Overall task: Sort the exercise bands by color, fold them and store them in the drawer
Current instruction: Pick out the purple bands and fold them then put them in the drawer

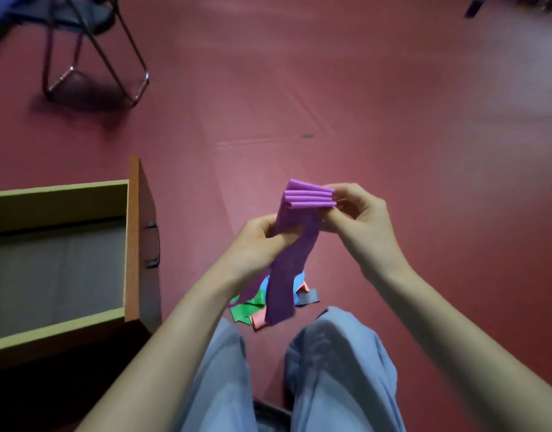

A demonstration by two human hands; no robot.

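Observation:
A purple exercise band [295, 244] hangs between my hands, its top end gathered into several folds. My right hand [352, 210] pinches those folds at their right side. My left hand [262, 241] grips the band's hanging part lower down. The loose tail drops toward a pile of bands [253, 308] on the floor between my knees, where green, blue, salmon and grey strips show. At the left stands the pulled-out drawer [59, 263], with a grey bottom and nothing visible inside.
The drawer's brown front panel with a dark handle [154, 244] faces right. A metal-legged chair [94, 51] stands at the far left on the red floor [393, 120]. My knees in light blue trousers fill the lower middle.

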